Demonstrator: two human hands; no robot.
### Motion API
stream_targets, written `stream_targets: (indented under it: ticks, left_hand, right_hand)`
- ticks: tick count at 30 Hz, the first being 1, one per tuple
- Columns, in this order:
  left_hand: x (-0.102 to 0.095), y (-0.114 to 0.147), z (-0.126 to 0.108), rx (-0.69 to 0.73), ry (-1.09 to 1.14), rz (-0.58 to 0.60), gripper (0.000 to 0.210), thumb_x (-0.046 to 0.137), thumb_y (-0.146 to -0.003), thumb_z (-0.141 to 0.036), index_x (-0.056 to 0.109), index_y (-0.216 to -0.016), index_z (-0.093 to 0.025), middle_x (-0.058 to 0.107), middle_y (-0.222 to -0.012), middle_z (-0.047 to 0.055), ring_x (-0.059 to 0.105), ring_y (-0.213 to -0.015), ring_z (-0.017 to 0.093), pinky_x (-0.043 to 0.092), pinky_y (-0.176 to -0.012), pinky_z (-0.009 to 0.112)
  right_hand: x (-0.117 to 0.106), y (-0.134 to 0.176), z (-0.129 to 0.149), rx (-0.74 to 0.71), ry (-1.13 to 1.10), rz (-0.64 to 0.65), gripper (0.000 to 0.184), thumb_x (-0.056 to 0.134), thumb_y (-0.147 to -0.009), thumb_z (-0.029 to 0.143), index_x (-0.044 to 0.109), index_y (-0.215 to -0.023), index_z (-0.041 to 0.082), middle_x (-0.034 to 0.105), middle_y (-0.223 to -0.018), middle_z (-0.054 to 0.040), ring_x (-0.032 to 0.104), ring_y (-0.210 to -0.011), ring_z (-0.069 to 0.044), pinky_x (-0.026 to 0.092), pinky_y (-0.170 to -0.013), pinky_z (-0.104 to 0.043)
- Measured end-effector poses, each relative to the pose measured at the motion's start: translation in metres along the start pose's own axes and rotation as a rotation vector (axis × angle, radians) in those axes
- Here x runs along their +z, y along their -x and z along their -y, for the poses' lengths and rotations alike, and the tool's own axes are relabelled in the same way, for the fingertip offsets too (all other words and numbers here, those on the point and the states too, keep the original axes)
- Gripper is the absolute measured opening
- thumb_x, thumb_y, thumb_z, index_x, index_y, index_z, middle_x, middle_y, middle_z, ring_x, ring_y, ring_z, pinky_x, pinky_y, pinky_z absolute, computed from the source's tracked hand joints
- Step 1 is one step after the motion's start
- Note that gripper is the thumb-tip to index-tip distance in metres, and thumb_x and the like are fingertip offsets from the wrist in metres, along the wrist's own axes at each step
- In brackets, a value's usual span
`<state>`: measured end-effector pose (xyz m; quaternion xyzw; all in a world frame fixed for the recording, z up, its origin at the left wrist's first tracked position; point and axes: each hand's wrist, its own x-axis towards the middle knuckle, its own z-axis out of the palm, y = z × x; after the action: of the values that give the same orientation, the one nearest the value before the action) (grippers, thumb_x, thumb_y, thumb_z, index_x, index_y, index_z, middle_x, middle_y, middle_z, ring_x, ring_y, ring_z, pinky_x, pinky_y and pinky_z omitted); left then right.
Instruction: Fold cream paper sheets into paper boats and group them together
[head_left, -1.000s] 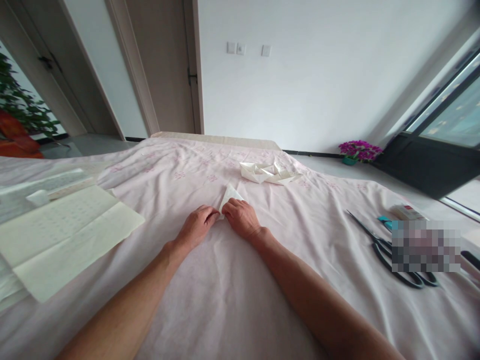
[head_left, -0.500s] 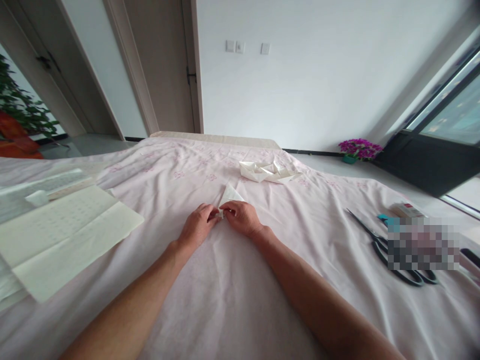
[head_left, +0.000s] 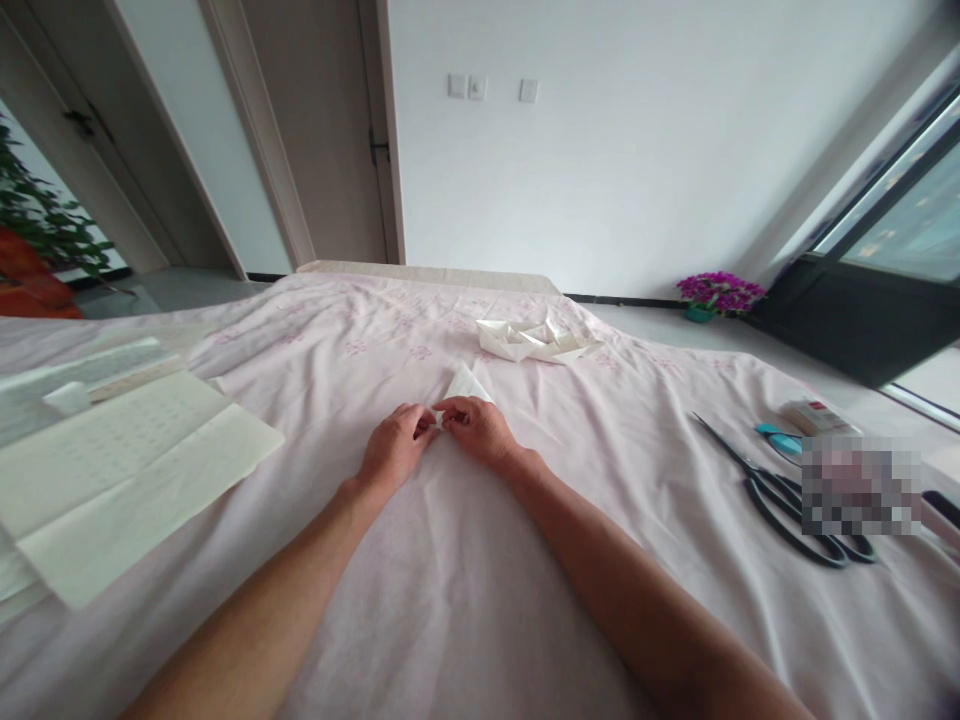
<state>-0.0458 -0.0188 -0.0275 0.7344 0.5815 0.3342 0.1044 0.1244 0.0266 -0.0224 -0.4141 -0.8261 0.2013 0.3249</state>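
A small folded piece of white paper (head_left: 466, 382) lies near the middle of the cloth, its pointed tip facing away from me. My left hand (head_left: 397, 440) pinches its near left corner between thumb and fingers. From the right, my right hand (head_left: 478, 428) closes on the same corner and covers much of the paper. The two hands' fingertips nearly meet there, and the fold between them is mostly hidden. Beyond them stand folded white paper boats (head_left: 534, 340), set close together.
Pale sheets of paper (head_left: 142, 460) are spread at the left. Black-handled scissors (head_left: 780, 495) lie open at the right, near a small box (head_left: 819, 417) and a blurred-out patch. A pink floral cloth (head_left: 420, 600) covers the surface in wrinkles.
My hands stay at the same corner of the paper, with the right fingers shifted slightly. The whole view has moved a little.
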Motion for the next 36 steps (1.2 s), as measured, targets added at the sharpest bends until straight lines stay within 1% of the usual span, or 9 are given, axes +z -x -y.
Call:
stream_targets:
  ticks: [5, 12, 15, 19, 22, 26, 30, 33, 36]
  left_hand:
    - [-0.001, -0.003, -0.008, -0.05, -0.092, 0.006, 0.006, 0.058, -0.084, -0.026, 0.058, -0.086, -0.021, 0.065, -0.085, 0.003, 0.063, -0.078, 0.015, 0.045, -0.071, 0.025]
    - [-0.002, -0.003, -0.015, -0.087, -0.188, 0.022, 0.006, 0.053, -0.086, -0.025, 0.057, -0.084, -0.021, 0.066, -0.086, 0.002, 0.063, -0.077, 0.014, 0.042, -0.068, 0.023]
    - [-0.003, -0.001, -0.018, -0.086, -0.254, 0.028, 0.008, 0.051, -0.088, -0.026, 0.057, -0.085, -0.021, 0.066, -0.088, 0.003, 0.063, -0.078, 0.015, 0.04, -0.066, 0.024]
    - [-0.003, 0.0, -0.021, -0.082, -0.363, 0.021, 0.013, 0.047, -0.091, -0.03, 0.057, -0.087, -0.022, 0.065, -0.09, 0.003, 0.062, -0.078, 0.017, 0.037, -0.062, 0.026]
    - [-0.003, 0.001, -0.022, -0.072, -0.4, 0.029, 0.015, 0.045, -0.092, -0.031, 0.057, -0.089, -0.022, 0.065, -0.091, 0.003, 0.062, -0.078, 0.017, 0.036, -0.061, 0.026]
    - [-0.004, 0.002, -0.023, -0.077, -0.41, 0.048, 0.015, 0.046, -0.093, -0.032, 0.057, -0.091, -0.022, 0.065, -0.094, 0.003, 0.062, -0.08, 0.017, 0.036, -0.061, 0.026]
    - [-0.005, 0.003, -0.024, -0.049, -0.394, 0.036, 0.013, 0.048, -0.092, -0.03, 0.057, -0.092, -0.022, 0.064, -0.095, 0.003, 0.062, -0.08, 0.017, 0.037, -0.061, 0.026]
    - [-0.005, 0.003, -0.023, -0.038, -0.352, 0.023, 0.01, 0.053, -0.089, -0.031, 0.058, -0.093, -0.023, 0.064, -0.096, 0.003, 0.062, -0.082, 0.018, 0.039, -0.063, 0.026]
    - [-0.005, 0.003, -0.021, -0.058, -0.287, 0.026, 0.01, 0.057, -0.088, -0.032, 0.059, -0.092, -0.023, 0.065, -0.097, 0.003, 0.063, -0.083, 0.017, 0.041, -0.067, 0.025]
  right_hand:
    - [0.0, 0.0, 0.001, 0.003, 0.0, 0.01, 0.042, 0.05, -0.074, 0.009, 0.066, -0.11, 0.023, 0.069, -0.087, 0.0018, 0.061, -0.077, -0.012, 0.044, -0.071, -0.021]
    - [-0.002, 0.003, 0.006, -0.032, 0.06, -0.003, 0.04, 0.05, -0.076, 0.009, 0.065, -0.111, 0.023, 0.067, -0.088, 0.0009, 0.06, -0.078, -0.012, 0.044, -0.072, -0.021]
    - [-0.003, 0.005, 0.007, -0.041, 0.11, -0.034, 0.037, 0.054, -0.077, 0.01, 0.067, -0.108, 0.025, 0.063, -0.097, -0.0005, 0.059, -0.08, -0.012, 0.045, -0.072, -0.021]
    - [-0.004, 0.007, 0.009, -0.052, 0.199, -0.048, 0.025, 0.06, -0.08, 0.019, 0.07, -0.101, 0.028, 0.059, -0.108, -0.0009, 0.058, -0.089, -0.013, 0.046, -0.075, -0.022]
    - [-0.006, 0.006, 0.009, -0.083, 0.239, -0.029, 0.02, 0.059, -0.084, 0.021, 0.071, -0.098, 0.029, 0.06, -0.108, -0.0003, 0.058, -0.093, -0.014, 0.045, -0.077, -0.023]
    - [-0.008, 0.006, 0.01, -0.123, 0.265, 0.036, 0.019, 0.054, -0.089, 0.02, 0.071, -0.095, 0.027, 0.063, -0.1, -0.001, 0.057, -0.093, -0.014, 0.044, -0.075, -0.022]
    - [-0.01, 0.006, 0.01, -0.136, 0.302, 0.068, 0.019, 0.053, -0.091, 0.02, 0.07, -0.097, 0.025, 0.063, -0.1, -0.0019, 0.056, -0.093, -0.014, 0.042, -0.075, -0.022]
    - [-0.011, 0.006, 0.01, -0.166, 0.339, 0.082, 0.018, 0.052, -0.092, 0.023, 0.07, -0.094, 0.024, 0.063, -0.097, -0.0026, 0.056, -0.092, -0.014, 0.041, -0.075, -0.023]
    - [-0.012, 0.006, 0.011, -0.184, 0.386, 0.094, 0.018, 0.052, -0.093, 0.025, 0.069, -0.091, 0.023, 0.062, -0.096, -0.0031, 0.055, -0.091, -0.015, 0.04, -0.076, -0.023]
